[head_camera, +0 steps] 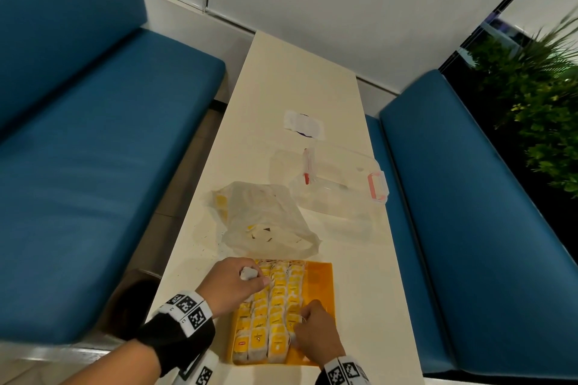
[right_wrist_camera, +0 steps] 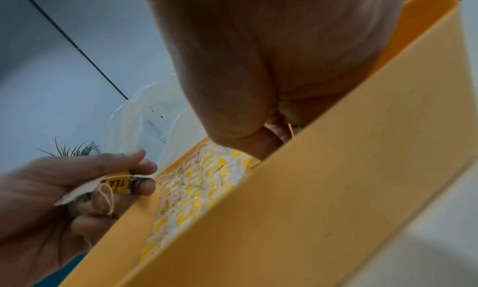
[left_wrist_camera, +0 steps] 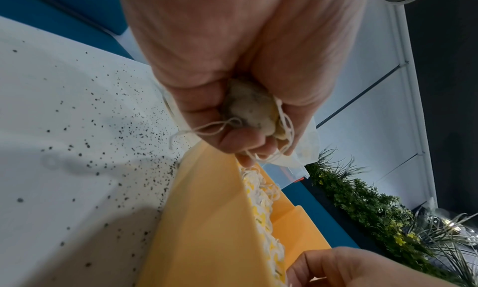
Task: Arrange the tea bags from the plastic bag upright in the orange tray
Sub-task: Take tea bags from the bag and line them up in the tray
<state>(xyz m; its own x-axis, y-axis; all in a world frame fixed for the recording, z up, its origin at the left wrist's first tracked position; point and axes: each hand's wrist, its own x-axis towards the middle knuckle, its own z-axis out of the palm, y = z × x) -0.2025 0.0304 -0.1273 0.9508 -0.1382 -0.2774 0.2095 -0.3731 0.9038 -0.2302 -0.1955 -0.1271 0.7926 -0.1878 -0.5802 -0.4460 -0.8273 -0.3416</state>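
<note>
Left hand [head_camera: 233, 283] grips a tea bag [left_wrist_camera: 254, 111] over the orange tray's [head_camera: 319, 278] upper-left corner; right hand [head_camera: 316, 327] pinches a bagged row at lower right, fingers curled. Tea bags [head_camera: 269, 309] stand in rows, tray low centre on counter [head_camera: 300, 78]; plastic bag [head_camera: 266, 219] just above it

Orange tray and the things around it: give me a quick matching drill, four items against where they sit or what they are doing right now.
Items:
1. left hand
2. right hand
3. plastic bag
4. clear box

States:
a. lies crumpled just beyond the orange tray
b. grips a loose tea bag
c. farthest up the table, red latches
d. fingers down among the packed rows

Pairs: 1-b, 2-d, 3-a, 4-c
</note>
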